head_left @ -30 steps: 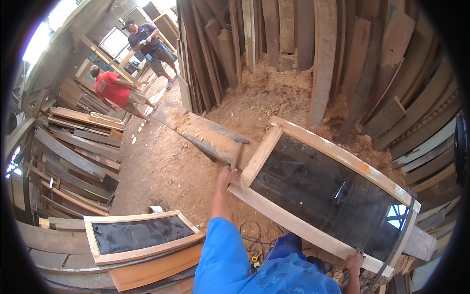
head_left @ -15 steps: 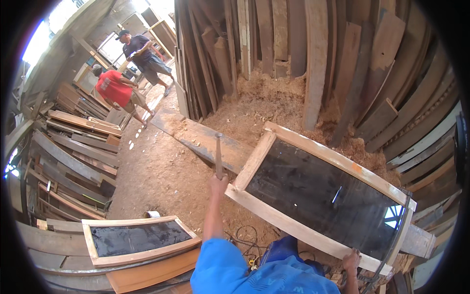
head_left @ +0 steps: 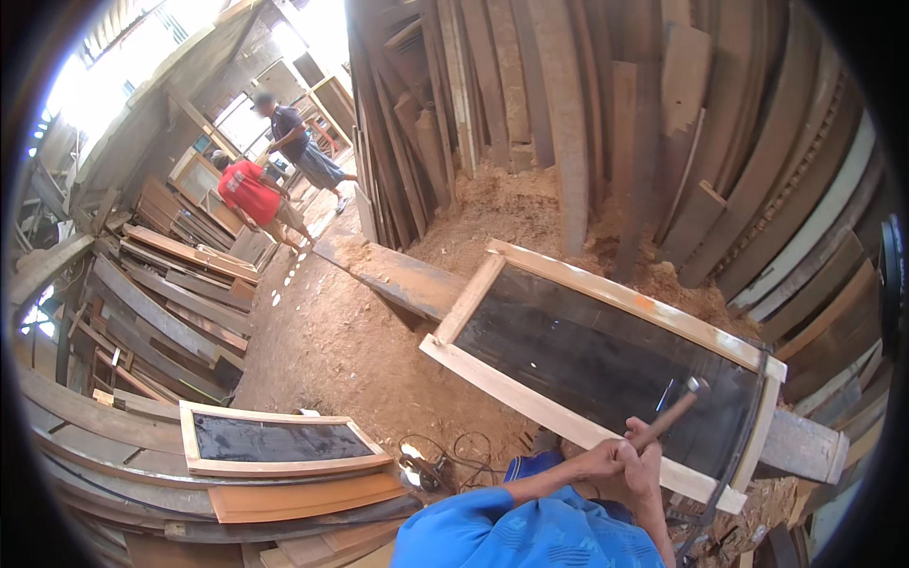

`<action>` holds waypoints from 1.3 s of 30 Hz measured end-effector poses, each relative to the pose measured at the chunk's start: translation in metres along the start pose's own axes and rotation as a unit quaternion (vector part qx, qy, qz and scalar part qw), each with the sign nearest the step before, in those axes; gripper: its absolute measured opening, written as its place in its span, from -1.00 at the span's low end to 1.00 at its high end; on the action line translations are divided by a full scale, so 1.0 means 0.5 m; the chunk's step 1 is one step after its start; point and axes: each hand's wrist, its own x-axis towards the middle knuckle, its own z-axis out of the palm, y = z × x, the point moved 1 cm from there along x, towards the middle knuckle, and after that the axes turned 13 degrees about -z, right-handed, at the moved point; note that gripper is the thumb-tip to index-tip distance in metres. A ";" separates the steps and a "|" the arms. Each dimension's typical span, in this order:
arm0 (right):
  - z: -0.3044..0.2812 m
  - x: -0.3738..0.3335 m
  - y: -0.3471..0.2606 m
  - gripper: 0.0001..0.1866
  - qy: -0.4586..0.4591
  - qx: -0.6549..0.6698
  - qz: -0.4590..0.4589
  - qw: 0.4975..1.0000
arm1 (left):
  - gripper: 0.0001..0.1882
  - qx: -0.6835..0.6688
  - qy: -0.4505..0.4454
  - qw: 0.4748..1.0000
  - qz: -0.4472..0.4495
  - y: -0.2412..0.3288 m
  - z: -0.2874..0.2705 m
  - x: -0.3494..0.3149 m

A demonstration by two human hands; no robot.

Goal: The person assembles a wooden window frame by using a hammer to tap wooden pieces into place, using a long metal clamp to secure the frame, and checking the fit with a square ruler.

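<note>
My left hand (head_left: 603,458) and my right hand (head_left: 645,464) meet over the near rail of a wooden frame (head_left: 530,385). Both are closed around the lower end of a hammer's (head_left: 668,417) wooden handle, and the fingers overlap, so each grip is partly hidden. The hammer slants up to the right, its metal head above the dark panel (head_left: 597,346) set in the frame. The frame lies on a long wooden bench (head_left: 803,445). A dark bar clamp (head_left: 755,417) crosses its right end.
A smaller frame with a dark panel (head_left: 284,440) rests on stacked boards at the lower left. Tall planks (head_left: 568,123) lean along the far side above wood shavings. Cables (head_left: 464,454) lie near my legs. Two people (head_left: 254,189) stand at the far left.
My left hand has brought the hammer from upright beyond the frame's left end rightward over the panel. My right hand has left the near rail's right end and met it at the handle.
</note>
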 end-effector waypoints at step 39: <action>-0.648 -0.581 0.197 -0.61 0.430 -0.147 0.210 0.866 | -0.73 0.424 -0.074 0.893 0.128 0.054 0.640 0.572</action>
